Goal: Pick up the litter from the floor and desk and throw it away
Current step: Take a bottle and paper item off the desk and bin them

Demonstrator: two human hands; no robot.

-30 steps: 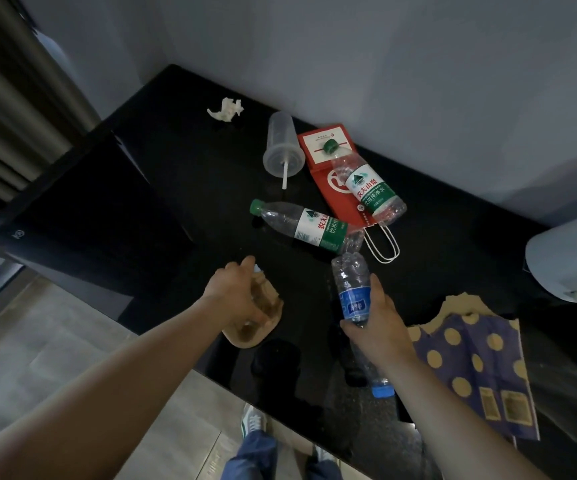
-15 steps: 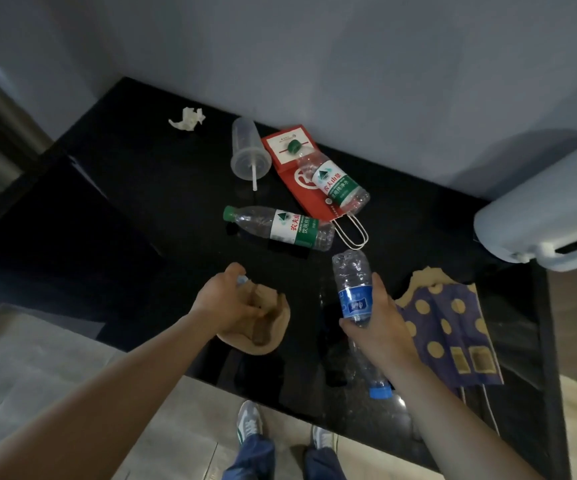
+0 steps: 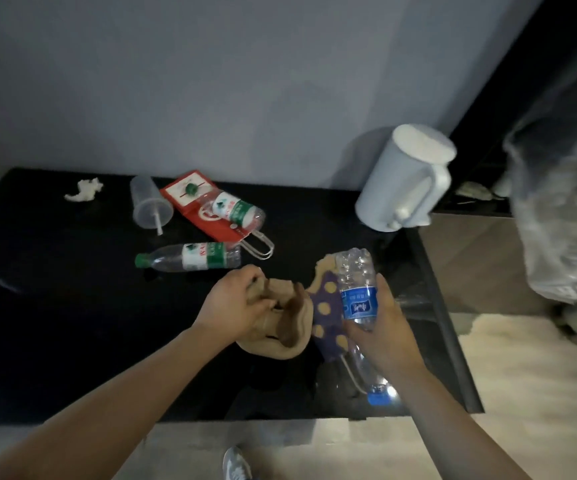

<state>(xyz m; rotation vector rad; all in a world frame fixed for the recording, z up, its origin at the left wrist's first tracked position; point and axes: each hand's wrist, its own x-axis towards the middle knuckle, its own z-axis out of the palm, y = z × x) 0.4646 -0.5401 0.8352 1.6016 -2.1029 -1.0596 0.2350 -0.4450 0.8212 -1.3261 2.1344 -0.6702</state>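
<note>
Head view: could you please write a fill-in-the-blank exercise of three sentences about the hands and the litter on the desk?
1. The right hand grips a bottle with a ____ label.
2. The crumpled brown paper is held in the ____ hand.
3. One green-capped bottle lies across a flat bag on the desk; the bag's colour is ____.
Missing words: blue; left; red.

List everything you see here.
desk: 1, black, by wall
crumpled tissue: 1, white, far left
plastic cup: 1, clear, beside red bag
red paper bag: 1, red, far middle
green-label bottles: 2, clear, on red bag and nearer
polka-dot bag: 1, purple, between hands
brown paper bag: 1, brown, held
blue-label bottle: 1, clear, held
kettle: 1, white, desk's right
plastic bag: 1, translucent, right edge
shoe: 1, grey, floor
left hand: grips brown paper bag
right hand: grips bottle
</note>
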